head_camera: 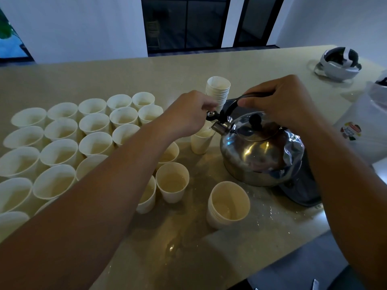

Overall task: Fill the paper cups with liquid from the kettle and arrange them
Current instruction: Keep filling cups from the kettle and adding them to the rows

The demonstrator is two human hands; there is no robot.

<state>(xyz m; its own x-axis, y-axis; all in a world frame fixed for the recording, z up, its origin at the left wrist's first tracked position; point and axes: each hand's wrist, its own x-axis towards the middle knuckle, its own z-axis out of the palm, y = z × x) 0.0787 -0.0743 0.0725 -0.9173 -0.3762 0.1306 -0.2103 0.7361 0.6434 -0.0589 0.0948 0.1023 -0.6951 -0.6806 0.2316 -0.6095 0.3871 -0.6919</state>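
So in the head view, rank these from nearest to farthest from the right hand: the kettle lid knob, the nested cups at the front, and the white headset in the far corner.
1. Kettle lid knob: just below the right hand, which grips the kettle handle.
2. Nested cups: in front of the kettle, toward the counter's near edge.
3. White headset: far right corner of the counter.

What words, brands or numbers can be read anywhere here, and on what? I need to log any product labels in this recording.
No text can be read.
Plastic container at the right edge: a colourful round label, its lettering too blurred to read.
Kettle, paper cups and stack of cups: no print visible.
White and black device at the far right of the counter: no legible marking.
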